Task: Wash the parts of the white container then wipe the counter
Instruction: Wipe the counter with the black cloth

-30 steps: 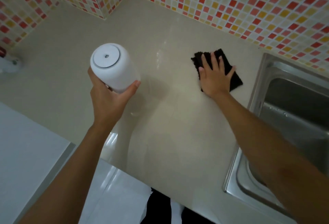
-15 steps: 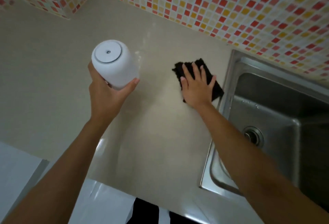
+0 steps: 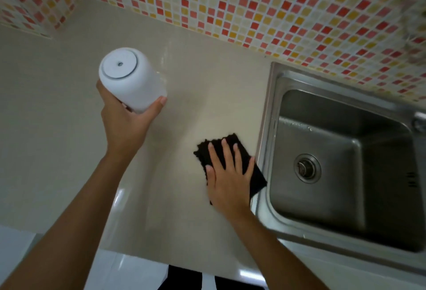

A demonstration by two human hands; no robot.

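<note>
My left hand [image 3: 125, 123] grips the white container [image 3: 129, 77] from below and holds it in the air above the beige counter [image 3: 57, 110]; its round lid with a small centre hole faces up. My right hand [image 3: 227, 174] lies flat, fingers spread, on a black cloth [image 3: 255, 178] pressed onto the counter right beside the sink's left rim. The cloth's lower part is hidden under my palm.
A steel sink [image 3: 341, 142] with a round drain [image 3: 306, 168] fills the right side. Red, orange and yellow mosaic tiles [image 3: 230, 1] cover the back and left walls. The counter's front edge runs across the bottom, with white floor [image 3: 129, 273] below it.
My right hand has slid the black cloth toward me along the sink's edge. The view has shifted right, showing more of the sink. The container stays held up in my left hand.
</note>
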